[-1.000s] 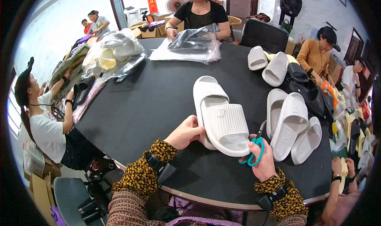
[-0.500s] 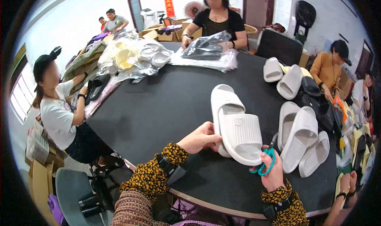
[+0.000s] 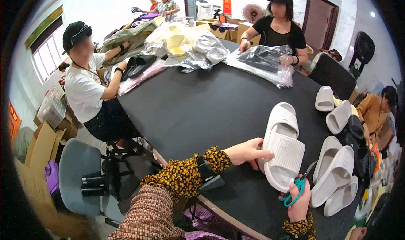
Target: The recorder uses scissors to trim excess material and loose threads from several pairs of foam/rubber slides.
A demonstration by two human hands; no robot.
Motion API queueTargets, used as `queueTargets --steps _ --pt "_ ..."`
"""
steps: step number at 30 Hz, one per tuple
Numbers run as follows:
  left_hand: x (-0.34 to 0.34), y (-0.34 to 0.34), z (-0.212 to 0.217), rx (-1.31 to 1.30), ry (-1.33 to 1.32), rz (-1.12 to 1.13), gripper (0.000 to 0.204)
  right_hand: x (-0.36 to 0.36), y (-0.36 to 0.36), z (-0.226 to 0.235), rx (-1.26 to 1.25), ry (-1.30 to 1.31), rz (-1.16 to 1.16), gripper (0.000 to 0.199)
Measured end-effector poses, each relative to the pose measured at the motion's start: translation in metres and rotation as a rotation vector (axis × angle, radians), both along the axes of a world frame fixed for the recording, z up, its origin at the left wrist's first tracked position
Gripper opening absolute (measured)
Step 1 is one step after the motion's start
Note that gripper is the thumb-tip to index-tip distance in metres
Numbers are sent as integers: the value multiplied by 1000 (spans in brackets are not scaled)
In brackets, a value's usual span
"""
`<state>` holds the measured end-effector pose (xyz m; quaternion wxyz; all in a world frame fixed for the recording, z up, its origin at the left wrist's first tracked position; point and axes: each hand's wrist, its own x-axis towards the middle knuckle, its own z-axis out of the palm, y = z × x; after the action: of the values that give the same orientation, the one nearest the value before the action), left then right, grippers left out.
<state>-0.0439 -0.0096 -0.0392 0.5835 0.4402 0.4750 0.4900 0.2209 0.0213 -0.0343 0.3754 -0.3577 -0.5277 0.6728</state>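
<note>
Left hand (image 3: pixel 249 152): gripped the overlapping slide sandals (image 3: pixel 286 149) at their left edge.
Right hand (image 3: pixel 300 203): held teal-handled scissors (image 3: pixel 301 184), fingers at the sandals' near end.
Black bench (image 3: pixel 202 113): stood beneath the sandals.

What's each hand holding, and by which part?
Left hand: two grey slides, by their left side. Right hand: scissors, by the teal handles.

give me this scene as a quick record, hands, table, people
left hand: gripping the left edge of two overlapping pale slides
right hand: holding teal-handled scissors by the slides' near end
table: black
table's right side: more pale slides
far co-worker: black top, handling clear plastic bags
left co-worker: white top, near black slides
</note>
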Motion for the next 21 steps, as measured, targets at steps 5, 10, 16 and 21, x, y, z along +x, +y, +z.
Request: queueTargets --steps 5,10,16,21 --pt "2 0 0 -10 24 -5 72 -1 0 -5 37 -50 -1 44" --pt "5 -2 -1 22 56 17 71 -4 -4 -4 72 -103 -8 46" --pt "9 6 -6 86 -18 24 73 1 -3 -5 145 -122 33 51" --pt "6 1 -1 27 11 -7 69 0 -5 -7 126 -88 59 57"
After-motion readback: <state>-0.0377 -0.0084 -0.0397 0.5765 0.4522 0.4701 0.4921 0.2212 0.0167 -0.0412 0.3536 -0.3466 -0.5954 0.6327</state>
